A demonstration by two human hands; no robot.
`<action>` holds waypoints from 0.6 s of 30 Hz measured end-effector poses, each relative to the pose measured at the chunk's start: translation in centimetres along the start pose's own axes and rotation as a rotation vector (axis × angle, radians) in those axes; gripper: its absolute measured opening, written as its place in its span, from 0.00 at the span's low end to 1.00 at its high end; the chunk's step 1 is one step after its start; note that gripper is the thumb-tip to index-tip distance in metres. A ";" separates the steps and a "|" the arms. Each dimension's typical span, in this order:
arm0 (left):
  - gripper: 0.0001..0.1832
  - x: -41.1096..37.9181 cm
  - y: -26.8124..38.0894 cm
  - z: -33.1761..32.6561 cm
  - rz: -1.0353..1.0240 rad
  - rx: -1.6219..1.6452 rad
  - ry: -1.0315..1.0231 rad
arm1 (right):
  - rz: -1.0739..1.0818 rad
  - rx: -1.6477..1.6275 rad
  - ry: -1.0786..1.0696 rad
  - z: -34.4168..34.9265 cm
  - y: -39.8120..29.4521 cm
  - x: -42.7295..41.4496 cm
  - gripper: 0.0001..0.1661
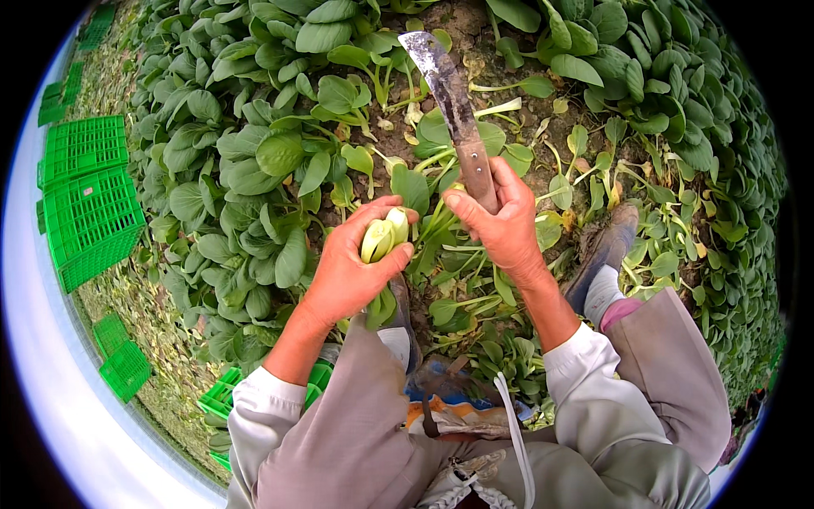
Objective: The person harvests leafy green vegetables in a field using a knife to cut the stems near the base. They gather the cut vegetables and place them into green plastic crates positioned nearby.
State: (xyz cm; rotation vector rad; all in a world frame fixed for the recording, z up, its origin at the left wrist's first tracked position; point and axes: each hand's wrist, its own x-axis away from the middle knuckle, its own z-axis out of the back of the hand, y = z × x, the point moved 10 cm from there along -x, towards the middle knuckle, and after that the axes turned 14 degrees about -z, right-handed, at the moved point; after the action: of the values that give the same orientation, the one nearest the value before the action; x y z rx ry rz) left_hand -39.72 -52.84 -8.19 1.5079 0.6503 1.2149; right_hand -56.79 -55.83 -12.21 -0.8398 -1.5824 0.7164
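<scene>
My left hand [353, 259] grips a bunch of bok choy [381, 238], with its pale cut stem ends facing up and some leaves showing below the palm. In my right hand [499, 219] is a harvesting knife [456, 105], held by its riveted wooden handle. The dark, worn blade points up and away, its tip curving to the left. Beneath both hands, loose bok choy leaves [467, 254] lie scattered over brown soil [467, 25].
Dense rows of standing bok choy grow left [254, 153] and right [687, 95]. Green plastic crates [92, 223] line the far left. Another green crate [219, 391] sits by my left arm. My right shoe [601, 254] rests among trimmed leaves.
</scene>
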 end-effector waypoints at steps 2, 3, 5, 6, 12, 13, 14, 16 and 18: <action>0.24 -0.7 1.0 1.3 -0.182 -0.236 0.040 | -0.031 0.070 0.042 0.2 0.7 0.3 0.19; 0.27 -1.0 1.5 1.5 -0.238 -0.288 0.047 | -0.045 0.064 0.021 -0.4 1.2 0.5 0.18; 0.34 -1.0 0.3 -0.4 -0.091 -0.004 0.015 | -0.149 -0.039 -0.076 -2.7 2.2 1.2 0.17; 0.36 -0.8 -0.9 -1.4 0.003 0.176 0.017 | -0.201 -0.090 -0.124 -3.7 2.6 1.4 0.17; 0.23 -4.6 0.6 0.9 -0.256 -0.746 -0.068 | -0.068 0.235 0.037 -1.9 4.1 -1.5 0.19; 0.20 -5.4 1.5 1.5 -0.262 -0.950 -0.076 | -0.033 0.323 0.083 -1.6 4.9 -2.4 0.19; 0.18 -6.5 2.2 2.0 -0.270 -1.145 -0.085 | 0.000 0.417 0.135 -1.4 4.6 -2.9 0.19; 0.13 -8.7 2.9 2.4 -0.479 -1.380 -0.098 | -0.010 0.504 0.176 -1.5 4.6 -4.0 0.18; 0.12 -11.1 2.3 3.0 -0.398 -1.532 -0.253 | -0.017 0.545 0.188 -2.3 4.6 -5.4 0.17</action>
State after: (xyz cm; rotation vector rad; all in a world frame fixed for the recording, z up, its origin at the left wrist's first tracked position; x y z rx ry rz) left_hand -41.09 -64.33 -9.83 0.1817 -0.2186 0.7710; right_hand -53.39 -57.74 -18.59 -0.4715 -1.1427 0.9684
